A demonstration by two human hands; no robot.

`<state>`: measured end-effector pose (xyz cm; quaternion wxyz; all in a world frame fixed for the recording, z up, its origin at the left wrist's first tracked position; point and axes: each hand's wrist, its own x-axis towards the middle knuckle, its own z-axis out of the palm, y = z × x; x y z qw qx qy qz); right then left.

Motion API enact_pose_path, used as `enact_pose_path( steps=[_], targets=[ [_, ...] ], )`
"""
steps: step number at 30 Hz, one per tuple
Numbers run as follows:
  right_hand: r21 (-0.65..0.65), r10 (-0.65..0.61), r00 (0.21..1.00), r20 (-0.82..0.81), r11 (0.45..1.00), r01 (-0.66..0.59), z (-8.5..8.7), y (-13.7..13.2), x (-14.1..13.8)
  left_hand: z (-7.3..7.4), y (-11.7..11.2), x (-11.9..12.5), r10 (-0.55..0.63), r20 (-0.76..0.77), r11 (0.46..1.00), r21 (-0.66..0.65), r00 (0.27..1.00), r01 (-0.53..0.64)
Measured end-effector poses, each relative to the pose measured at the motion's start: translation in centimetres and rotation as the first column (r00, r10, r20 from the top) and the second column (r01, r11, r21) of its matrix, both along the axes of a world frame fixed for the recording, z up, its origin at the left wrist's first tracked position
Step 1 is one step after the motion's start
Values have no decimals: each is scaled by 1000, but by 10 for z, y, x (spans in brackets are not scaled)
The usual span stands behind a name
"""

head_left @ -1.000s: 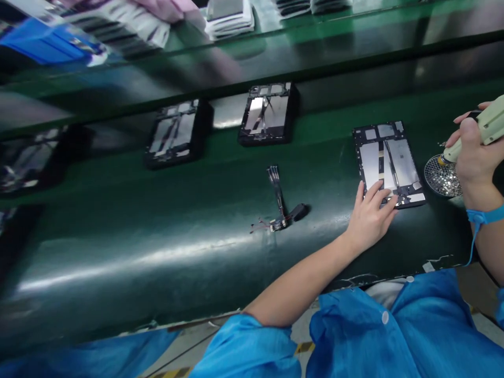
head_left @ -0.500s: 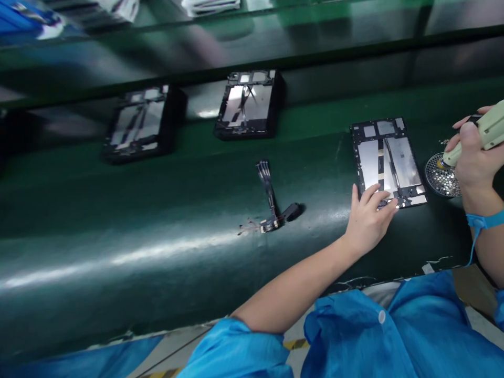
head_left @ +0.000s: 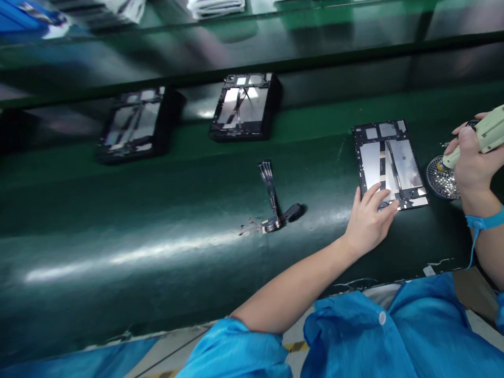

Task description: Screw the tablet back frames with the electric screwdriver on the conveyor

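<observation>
An opened tablet frame (head_left: 388, 160) with bare metal plates lies on the green conveyor belt (head_left: 157, 236). My left hand (head_left: 369, 220) rests on its near left corner, fingers spread flat on it. My right hand (head_left: 472, 160) is wrapped round a pale electric screwdriver (head_left: 482, 134), whose tip points down into a round perforated screw dish (head_left: 441, 179) right of the frame. A blue wrist strap (head_left: 484, 220) circles my right wrist.
Two more tablet frames (head_left: 244, 107) (head_left: 132, 123) lie farther left on the belt. A loose flex cable with a small black part (head_left: 275, 210) lies mid-belt. Stacked trays (head_left: 214, 6) sit on the far shelf. My blue smock (head_left: 354, 336) fills the bottom.
The two far tablet frames have drifted left along the belt. My hands, the near frame and the screwdriver have stayed in nearly the same place.
</observation>
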<state>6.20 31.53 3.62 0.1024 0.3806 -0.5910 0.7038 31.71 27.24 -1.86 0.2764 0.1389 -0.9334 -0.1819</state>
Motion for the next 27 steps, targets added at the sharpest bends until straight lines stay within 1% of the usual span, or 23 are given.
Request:
enact_pose_path(
  steps=[4,8,11,13,15,17,20,23,27],
  targets=[
    [15,-11,1000,-1,1000,11,0,0,2,0,0,1,-3,-2,1000,1,1000,3],
    [12,2,1000,-2,1000,-2,2,0,1,-4,-2,-2,3,-40,1000,-15,999,-4],
    [-43,7,1000,0,999,-7,10,1,6,-7,-4,-9,20,-50,1000,-19,999,-21],
    [-96,22,1000,-7,995,-22,19,2,18,-9,-6,-14,30,-45,999,-14,999,-30],
    [-117,85,996,-5,989,-85,28,4,38,-10,-8,-18,30,-40,1000,-4,999,-30],
    [-76,199,979,35,978,-196,34,7,61,-10,-9,-19,27,-37,1000,3,999,-27],
    [-12,322,945,63,947,-322,34,10,87,-9,-10,-18,22,-34,1000,3,999,-22],
    [18,405,913,59,914,-406,26,11,95,-9,-10,-18,16,-26,1000,4,1000,-16],
    [44,423,905,50,904,-426,20,11,94,-9,-9,-18,23,-28,1000,-14,999,-23]
  ],
)
